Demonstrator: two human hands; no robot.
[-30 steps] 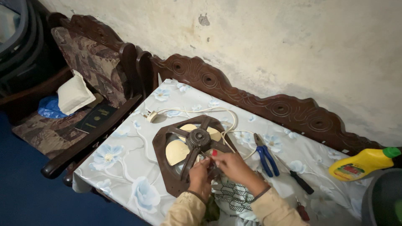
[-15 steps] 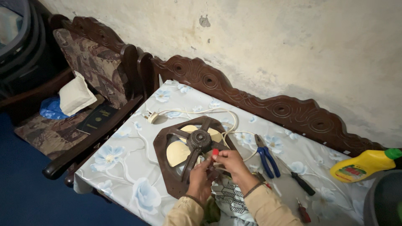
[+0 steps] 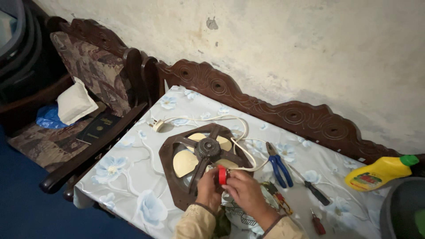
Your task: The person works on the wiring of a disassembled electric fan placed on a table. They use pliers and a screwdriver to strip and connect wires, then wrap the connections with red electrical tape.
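Head view: both hands meet over the near edge of a brown exhaust fan lying flat on the flowered tablecloth. Right hand and left hand pinch a small red roll of tape between their fingertips. A white cord loops past the fan's hub; blue-handled pliers lie just right, a yellow bottle well apart.

Blue-handled pliers and a black screwdriver lie on the floral table. A yellow bottle lies near the wall. A white pillow rests on the chair.
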